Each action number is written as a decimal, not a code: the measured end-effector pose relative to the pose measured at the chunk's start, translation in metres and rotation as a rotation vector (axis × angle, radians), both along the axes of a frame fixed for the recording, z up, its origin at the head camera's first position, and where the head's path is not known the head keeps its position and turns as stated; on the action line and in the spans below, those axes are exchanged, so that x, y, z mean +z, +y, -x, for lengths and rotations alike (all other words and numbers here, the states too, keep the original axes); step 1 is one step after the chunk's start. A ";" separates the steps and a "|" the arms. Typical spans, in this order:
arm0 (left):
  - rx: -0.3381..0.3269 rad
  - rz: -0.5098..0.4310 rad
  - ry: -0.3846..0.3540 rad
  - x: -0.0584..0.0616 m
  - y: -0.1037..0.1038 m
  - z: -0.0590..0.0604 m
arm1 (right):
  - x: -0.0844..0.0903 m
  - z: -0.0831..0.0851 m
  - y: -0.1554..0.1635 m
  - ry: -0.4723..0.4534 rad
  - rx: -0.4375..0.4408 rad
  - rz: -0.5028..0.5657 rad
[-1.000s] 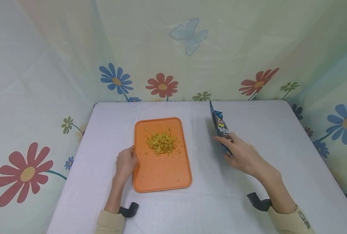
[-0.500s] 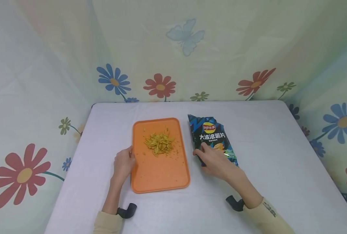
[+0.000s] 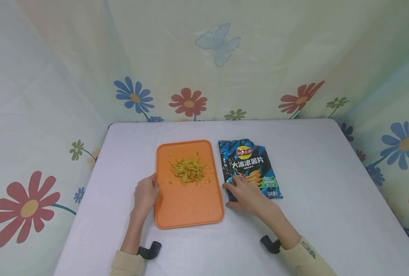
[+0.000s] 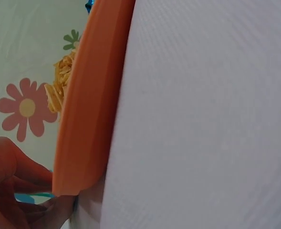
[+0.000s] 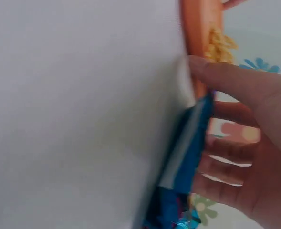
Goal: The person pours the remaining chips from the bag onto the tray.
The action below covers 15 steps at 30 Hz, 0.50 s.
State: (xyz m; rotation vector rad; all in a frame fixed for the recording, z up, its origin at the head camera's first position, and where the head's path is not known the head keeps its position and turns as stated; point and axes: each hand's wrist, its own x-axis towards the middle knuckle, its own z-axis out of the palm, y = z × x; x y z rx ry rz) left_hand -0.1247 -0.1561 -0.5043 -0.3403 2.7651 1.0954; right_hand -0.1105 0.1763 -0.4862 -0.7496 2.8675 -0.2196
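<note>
- The white rectangular table (image 3: 311, 172) carries all the things, and a pale curtain printed with flowers and a butterfly (image 3: 218, 42) hangs behind it and at both sides.
- The orange rectangular plastic tray (image 3: 190, 207) lies flat near the middle of the table, with its long side pointing away from the person.
- The dark blue and black foil chip bag (image 3: 247, 163) lies flat on the table just beside the right edge of the tray, with its printed face up. Its near left corner is under the right hand.
- The right hand (image 3: 246, 194) rests on the near end of the bag with the fingers spread and almost straight. In the right wrist view the thumb (image 5: 226, 78) lies at the edge of the bag, near the rim of the tray.
- The left hand (image 3: 146, 193) holds the left edge of the tray, about half way along it, with the fingers curled around the rim; the left wrist view shows fingertips (image 4: 59, 207) under the rim.
- A small heap of yellow chip sticks (image 3: 188, 169) lies in the far half of the tray, with some crumbs scattered around it.
</note>
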 end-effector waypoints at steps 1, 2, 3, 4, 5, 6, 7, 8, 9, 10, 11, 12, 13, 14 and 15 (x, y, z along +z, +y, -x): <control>-0.002 0.002 0.004 0.000 -0.001 -0.001 | 0.002 -0.001 0.000 -0.002 -0.011 0.002; -0.004 0.004 0.008 0.000 -0.002 -0.002 | 0.004 -0.003 -0.001 -0.005 -0.023 0.007; -0.006 0.006 0.009 0.000 -0.002 -0.002 | 0.006 -0.005 -0.001 -0.005 -0.034 0.018; -0.005 0.007 0.009 0.001 -0.003 -0.003 | 0.008 -0.007 0.000 -0.004 -0.046 0.033; -0.006 0.010 0.014 0.001 -0.003 -0.004 | 0.011 -0.009 0.000 0.004 -0.054 0.060; -0.008 0.020 0.021 0.002 -0.004 -0.005 | 0.014 -0.011 0.002 0.020 -0.064 0.090; -0.007 0.033 0.031 0.004 -0.004 -0.005 | 0.016 -0.013 0.004 0.047 -0.065 0.126; -0.009 0.056 0.054 0.006 -0.004 -0.006 | 0.018 -0.015 0.006 0.082 -0.063 0.170; -0.010 0.084 0.079 0.009 -0.004 -0.006 | 0.020 -0.016 0.008 0.126 -0.058 0.220; -0.012 0.113 0.115 0.012 -0.004 -0.007 | 0.021 -0.017 0.011 0.181 -0.049 0.272; -0.017 0.141 0.156 0.015 -0.005 -0.007 | 0.021 -0.017 0.014 0.237 -0.037 0.327; -0.025 0.167 0.202 0.018 -0.005 -0.007 | 0.021 -0.017 0.017 0.286 -0.034 0.373; -0.035 0.185 0.255 0.022 -0.006 -0.007 | 0.020 -0.017 0.020 0.331 -0.030 0.415; -0.051 0.199 0.312 0.025 -0.006 -0.007 | 0.020 -0.017 0.022 0.369 -0.037 0.446; -0.071 0.200 0.361 0.027 -0.006 -0.007 | 0.019 -0.016 0.024 0.402 -0.048 0.469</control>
